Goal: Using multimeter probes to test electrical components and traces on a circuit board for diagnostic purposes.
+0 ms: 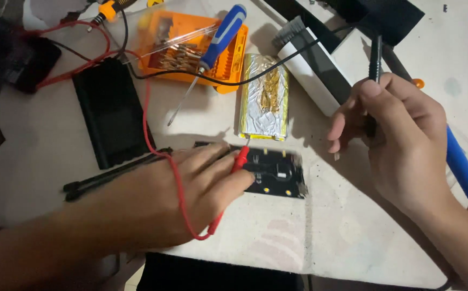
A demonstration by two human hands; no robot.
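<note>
My left hand (191,188) lies on the table and grips a red test probe (239,159) whose tip rests at the upper left of a small black circuit board (277,175). A red lead (156,129) runs back over my wrist. My right hand (401,140) hovers to the right of the board and holds a black probe (374,62) upright, its black lead running off to the top left. A silver foil-wrapped flat battery (265,99) with yellow edges lies just behind the board.
A black flat device (110,110) lies at the left, an orange bit case (191,48) with a blue screwdriver (220,37) across it at the back. A white and black box (312,67) sits at the back right. A blue-handled tool (463,167) lies at the right edge.
</note>
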